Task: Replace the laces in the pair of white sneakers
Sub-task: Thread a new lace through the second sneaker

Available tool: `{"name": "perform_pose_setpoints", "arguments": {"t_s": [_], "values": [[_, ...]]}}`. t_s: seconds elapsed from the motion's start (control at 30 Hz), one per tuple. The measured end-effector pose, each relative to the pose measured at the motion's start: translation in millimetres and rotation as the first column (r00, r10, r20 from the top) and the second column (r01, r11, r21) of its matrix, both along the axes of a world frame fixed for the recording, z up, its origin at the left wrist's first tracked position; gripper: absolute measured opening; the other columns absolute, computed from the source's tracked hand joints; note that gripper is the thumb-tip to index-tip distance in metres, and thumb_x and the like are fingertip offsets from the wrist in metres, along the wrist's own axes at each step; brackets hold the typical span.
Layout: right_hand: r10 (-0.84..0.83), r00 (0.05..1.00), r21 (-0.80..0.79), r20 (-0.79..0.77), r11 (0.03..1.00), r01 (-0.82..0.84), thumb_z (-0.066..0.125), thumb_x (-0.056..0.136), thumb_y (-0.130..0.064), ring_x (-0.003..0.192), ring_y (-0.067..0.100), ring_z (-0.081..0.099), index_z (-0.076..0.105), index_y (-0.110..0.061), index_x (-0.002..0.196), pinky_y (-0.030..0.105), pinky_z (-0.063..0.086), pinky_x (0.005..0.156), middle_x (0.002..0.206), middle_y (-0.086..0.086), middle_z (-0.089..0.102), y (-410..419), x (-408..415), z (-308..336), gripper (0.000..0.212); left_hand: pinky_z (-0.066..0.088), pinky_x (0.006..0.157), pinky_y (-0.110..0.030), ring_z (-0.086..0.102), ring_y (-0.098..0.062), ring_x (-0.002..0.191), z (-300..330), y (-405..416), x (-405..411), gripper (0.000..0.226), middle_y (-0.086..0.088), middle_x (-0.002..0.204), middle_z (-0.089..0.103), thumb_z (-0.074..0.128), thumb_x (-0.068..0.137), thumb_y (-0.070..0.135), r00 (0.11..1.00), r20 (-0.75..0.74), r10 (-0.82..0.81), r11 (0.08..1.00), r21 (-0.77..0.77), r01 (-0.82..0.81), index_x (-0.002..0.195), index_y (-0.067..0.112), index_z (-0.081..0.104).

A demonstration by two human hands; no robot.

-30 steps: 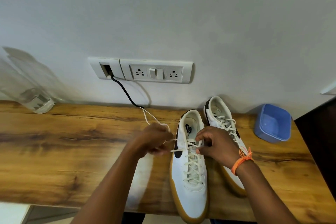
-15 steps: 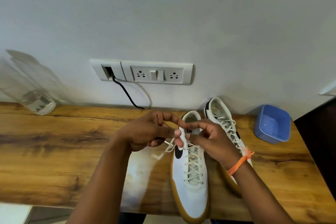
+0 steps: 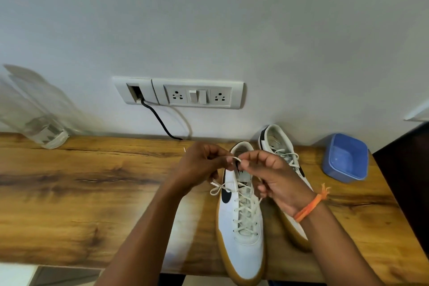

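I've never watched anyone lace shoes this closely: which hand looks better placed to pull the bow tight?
Probably both, but the left hand leads: it pinches the lace above the near sneaker, with the slack loop hanging on its side. The right hand pinches the other end.

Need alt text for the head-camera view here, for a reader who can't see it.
Both hands, left and right, pinch a cream lace above the near white sneaker on a wooden table. The second sneaker lies to its right, beside a blue container.
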State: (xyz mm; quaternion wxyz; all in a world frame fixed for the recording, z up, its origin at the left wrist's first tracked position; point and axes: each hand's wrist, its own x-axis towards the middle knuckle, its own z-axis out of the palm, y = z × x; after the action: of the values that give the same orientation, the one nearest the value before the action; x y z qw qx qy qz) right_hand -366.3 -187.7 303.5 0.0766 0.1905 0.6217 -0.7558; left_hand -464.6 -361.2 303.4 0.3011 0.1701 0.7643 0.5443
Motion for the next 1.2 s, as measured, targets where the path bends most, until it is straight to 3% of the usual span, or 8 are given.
{"name": "perform_pose_setpoints", "arguments": {"t_s": [0.13,0.3,0.57,0.67,0.77,0.93,1.03,1.2], "values": [[0.034,0.999,0.406,-0.033,0.914,-0.018,0.072,0.084,-0.003,0.048,-0.005,0.053,0.074,0.001,0.091,0.007,0.038,0.047,0.075,0.002,0.069,24.8,5.7,3.1,0.008,0.042,0.066,-0.026,0.057,-0.002,0.068,-2.7,-17.1,-11.0,0.013,-0.002,0.086,0.074,0.066,0.093,0.024,0.999,0.008,0.047,0.984,-0.174,-0.045,0.086,0.017,0.075],[0.101,0.995,0.622,-0.024,0.781,-0.065,0.075,0.082,-0.009,0.063,-0.004,0.059,0.078,-0.015,0.083,0.01,0.043,0.061,0.074,-0.003,0.073,45.4,10.4,-6.5,0.008,0.035,0.072,-0.033,0.054,-0.013,0.076,4.6,-32.2,-19.5,0.019,-0.004,0.074,0.063,0.065,0.091,0.03,0.953,0.293,-0.071,0.996,0.067,0.054,0.078,0.018,0.072],[0.031,0.999,0.65,0.036,0.758,-0.047,0.067,0.087,-0.003,0.055,0.004,0.059,0.077,-0.015,0.091,0.017,0.048,0.051,0.074,0.004,0.071,51.0,11.0,-15.0,0.015,0.047,0.078,-0.031,0.058,-0.007,0.068,-10.9,-38.2,-17.1,0.031,-0.002,0.067,0.073,0.067,0.091,0.035,0.971,0.118,-0.209,0.829,-0.505,0.239,0.074,0.011,0.075],[0.097,0.993,0.608,0.065,0.786,-0.116,0.065,0.088,-0.002,0.061,0.009,0.062,0.076,-0.016,0.093,0.02,0.05,0.054,0.077,0.003,0.073,41.3,9.2,-18.6,0.018,0.05,0.071,-0.027,0.061,-0.008,0.074,-19.5,-24.6,-14.5,0.015,0.004,0.076,0.071,0.071,0.088,0.031,0.964,-0.162,-0.209,0.769,-0.637,0.06,0.08,0.018,0.073],[0.141,0.989,0.562,0.052,0.814,-0.146,0.069,0.086,-0.003,0.061,0.013,0.064,0.075,-0.013,0.091,0.022,0.052,0.055,0.075,0.011,0.073,29.6,8.1,-22.0,0.013,0.04,0.062,-0.012,0.055,-0.001,0.073,-14.8,2.3,-0.4,0.015,0.004,0.095,0.068,0.07,0.09,0.027,0.906,-0.414,-0.085,0.897,-0.428,-0.111,0.101,0.017,0.069],[0.107,0.994,0.468,-0.024,0.88,-0.083,0.075,0.082,-0.006,0.06,0.018,0.067,0.073,-0.006,0.088,0.027,0.055,0.056,0.07,0.009,0.072,22.9,4.7,-18.3,0.007,0.048,0.05,-0.032,0.064,-0.017,0.055,-14.8,31.8,25.8,0.021,-0.011,0.098,0.071,0.071,0.09,0.016,0.987,0.04,-0.153,0.988,-0.017,0.154,0.111,0.013,0.067],[0.069,0.997,0.48,-0.036,0.876,-0.043,0.082,0.075,-0.009,0.056,0.018,0.066,0.072,-0.003,0.082,0.026,0.054,0.054,0.067,0.013,0.071,22.9,5.5,-14.3,0.014,0.049,0.051,-0.034,0.06,-0.018,0.052,-19.8,28.9,23.6,0.01,-0.019,0.082,0.071,0.076,0.085,0.015,0.992,-0.013,-0.129,0.99,-0.063,0.128,0.094,0.01,0.074],[-0.014,0.998,0.485,-0.058,0.874,0.04,0.078,0.078,-0.004,0.055,0.015,0.063,0.074,-0.003,0.081,0.027,0.054,0.057,0.067,0.012,0.071,31.0,6.9,-16.4,0.005,0.052,0.056,-0.028,0.06,-0.011,0.054,-22.7,22.9,13.6,0.004,0.005,0.07,0.071,0.077,0.084,0.014,0.99,-0.131,-0.054,0.986,-0.165,0.032,0.089,0.013,0.077]]}}
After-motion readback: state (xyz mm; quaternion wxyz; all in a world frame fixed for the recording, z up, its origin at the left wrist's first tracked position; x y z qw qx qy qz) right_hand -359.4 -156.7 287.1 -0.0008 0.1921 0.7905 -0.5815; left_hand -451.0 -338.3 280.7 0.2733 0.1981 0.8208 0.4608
